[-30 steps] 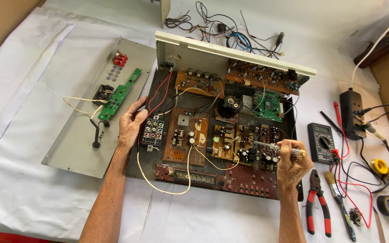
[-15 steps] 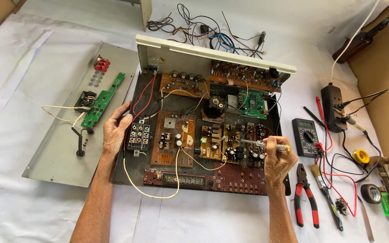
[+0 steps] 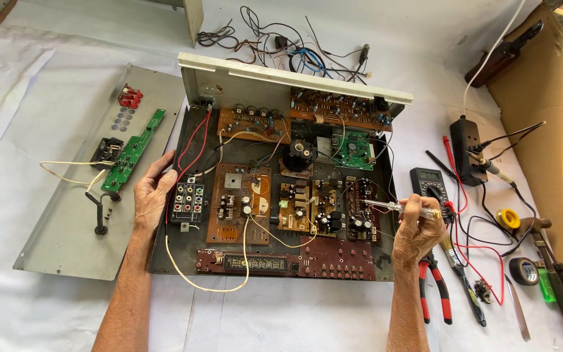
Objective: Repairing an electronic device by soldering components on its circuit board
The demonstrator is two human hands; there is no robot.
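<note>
2 forearms enter from the bottom edge, cut off below the elbows. The right hand (image 3: 417,229) has its fingers clamped on a clear-handled screwdriver (image 3: 402,207), whose tip points left onto a dark circuit board (image 3: 361,210); exactly what it touches is too small to tell. The left hand (image 3: 154,190) lies flat, fingers loosely together, on the left edge of the open chassis (image 3: 164,251), just beside a block of coloured sockets (image 3: 187,202). Red-handled pliers (image 3: 434,290) lie near the right wrist, a multimeter (image 3: 430,182) just beyond, partly hidden by the hand. Farther back, the raised white front panel (image 3: 294,78) hides part of a wire tangle (image 3: 281,39).
</note>
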